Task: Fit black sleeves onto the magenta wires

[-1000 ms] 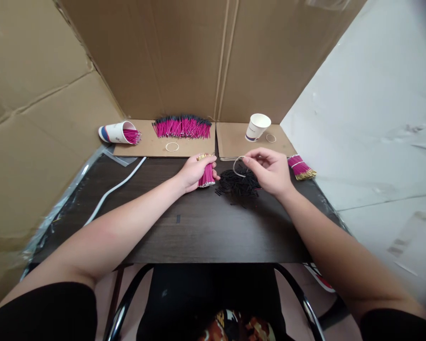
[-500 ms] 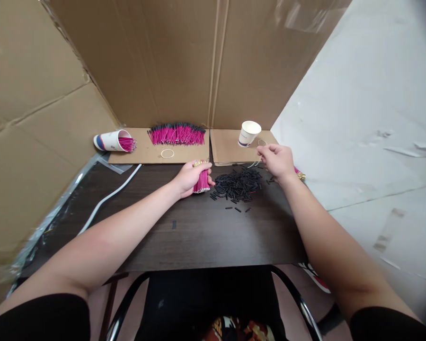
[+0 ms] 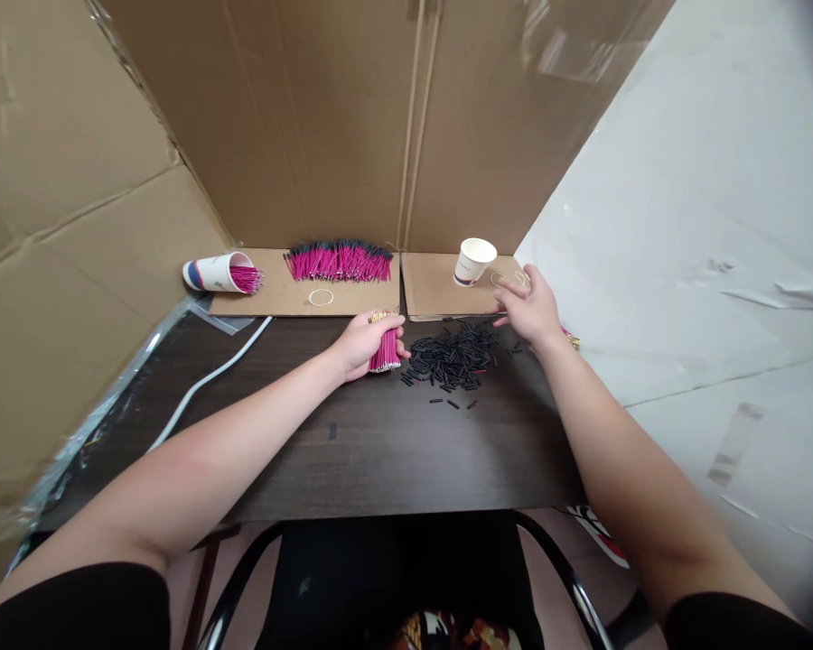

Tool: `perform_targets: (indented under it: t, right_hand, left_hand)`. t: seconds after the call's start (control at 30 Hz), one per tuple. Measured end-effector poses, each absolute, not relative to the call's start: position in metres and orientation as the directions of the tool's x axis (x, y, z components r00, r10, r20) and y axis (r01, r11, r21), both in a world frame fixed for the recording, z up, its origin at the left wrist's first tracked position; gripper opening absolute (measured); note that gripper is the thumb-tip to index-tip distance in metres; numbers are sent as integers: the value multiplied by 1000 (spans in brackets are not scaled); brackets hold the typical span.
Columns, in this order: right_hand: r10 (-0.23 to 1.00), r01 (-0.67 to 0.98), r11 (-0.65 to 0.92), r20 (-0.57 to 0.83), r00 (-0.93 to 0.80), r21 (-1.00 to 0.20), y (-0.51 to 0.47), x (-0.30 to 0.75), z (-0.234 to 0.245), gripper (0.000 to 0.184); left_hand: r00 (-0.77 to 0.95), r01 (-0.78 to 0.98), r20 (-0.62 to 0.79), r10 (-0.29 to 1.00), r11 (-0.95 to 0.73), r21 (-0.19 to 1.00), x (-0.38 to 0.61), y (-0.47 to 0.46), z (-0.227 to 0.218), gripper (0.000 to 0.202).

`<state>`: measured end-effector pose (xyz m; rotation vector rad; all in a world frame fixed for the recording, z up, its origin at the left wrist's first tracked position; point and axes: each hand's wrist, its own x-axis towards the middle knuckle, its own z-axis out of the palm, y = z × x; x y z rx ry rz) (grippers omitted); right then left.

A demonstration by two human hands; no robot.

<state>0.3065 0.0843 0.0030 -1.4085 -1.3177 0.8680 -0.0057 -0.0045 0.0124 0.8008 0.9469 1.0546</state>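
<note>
Cardboard panels (image 3: pixel 325 108) stand behind a dark wood-grain desk (image 3: pixel 379 460), where, at far left, a white paper cup (image 3: pixel 210 272) with blue and reddish print, too small to read, lies tipped. The left hand (image 3: pixel 360 347) grips an upright bundle of magenta wires (image 3: pixel 383 348), gold at the top, silver below. Beside it are heaped short black tubes (image 3: pixel 451 357), then an upright paper cup (image 3: pixel 472 267), lettering illegible, and the right hand (image 3: pixel 532 312), open and spread.

open front tabletop (image 3: pixel 393 469), black pile (image 3: pixel 453 355) beside left hand (image 3: pixel 358 347), 1 upright cup (image 3: pixel 472 267) behind
</note>
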Motion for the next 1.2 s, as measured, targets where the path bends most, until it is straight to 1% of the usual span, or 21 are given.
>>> perform_targets:
  t: [0.03, 0.07, 0.1, 0.2, 0.23, 0.27, 0.37, 0.43, 0.5, 0.57, 0.63, 0.73, 0.87, 0.9, 0.97, 1.07, 1.13, 1.2]
  right_hand:
    - [980, 324, 67, 123, 156, -944, 82, 305, 2, 99]
    - [976, 386, 80, 152, 159, -919, 80, 303, 2, 89]
    - [968, 464, 109, 201, 154, -879, 77, 301, 2, 75]
    - [929, 697, 245, 370, 32, -674, 66, 295, 4, 26]
    - [920, 742, 282, 392, -29, -608, 62, 292, 5, 14]
    - [916, 768, 308, 394, -79, -562, 58, 290, 6, 10]
    - [924, 808, 321, 350, -152, -495, 51, 281, 7, 16]
    - [932, 824, 316, 318, -176, -470, 49, 276, 8, 19]
    - [938, 833, 315, 285, -199, -454, 48, 273, 8, 22]
    - [944, 838, 311, 243, -221, -447, 48, 272, 7, 23]
    - [948, 841, 311, 206, -242, -442, 49, 271, 6, 22]
    - [950, 839, 309, 182, -253, -448, 49, 271, 5, 21]
    - [953, 839, 302, 166, -253, -452, 49, 271, 5, 19]
    - [954, 843, 299, 162, -252, -448, 49, 271, 5, 18]
    - [956, 851, 291, 154, -248, -437, 48, 270, 6, 16]
    - [959, 862, 282, 139, -246, -422, 48, 269, 7, 17]
    - [960, 866, 279, 130, -247, -414, 47, 268, 7, 18]
    - [961, 870, 278, 124, -249, -407, 47, 268, 8, 19]
  left_hand:
    - [199, -342, -245, 949, 301, 890, -6, -4, 13, 19]
    - [200, -339, -246, 949, 302, 891, -6, -4, 13, 18]
    - [202, -337, -247, 948, 304, 891, -6, -4, 13, 17]
    - [205, -328, -257, 945, 313, 891, -6, -4, 14, 16]
    - [206, -321, -260, 943, 317, 892, -6, -4, 14, 16]
    - [208, -313, -264, 942, 319, 894, -6, -4, 15, 15]
    - [213, -287, -274, 938, 328, 900, -6, -3, 17, 15]
    - [217, -262, -285, 934, 337, 904, -6, -3, 18, 16]
    - [223, -200, -293, 930, 337, 920, -8, -3, 20, 18]
    - [230, -88, -287, 930, 313, 946, -12, -4, 24, 22]
    - [240, 59, -276, 931, 270, 961, -17, -6, 30, 27]
    - [258, 298, -287, 923, 207, 932, -23, -11, 40, 26]
    - [254, 543, -298, 920, 119, 831, -31, -14, 51, 33]
    - [250, 590, -273, 929, 77, 804, -33, -13, 52, 35]
    - [241, 676, -158, 958, -48, 735, -37, -11, 53, 36]
    - [254, 787, 32, 967, -226, 574, -43, -8, 52, 35]
    - [291, 838, 68, 954, -288, 462, -46, -8, 50, 38]
    - [340, 875, 52, 939, -336, 350, -47, -9, 49, 43]
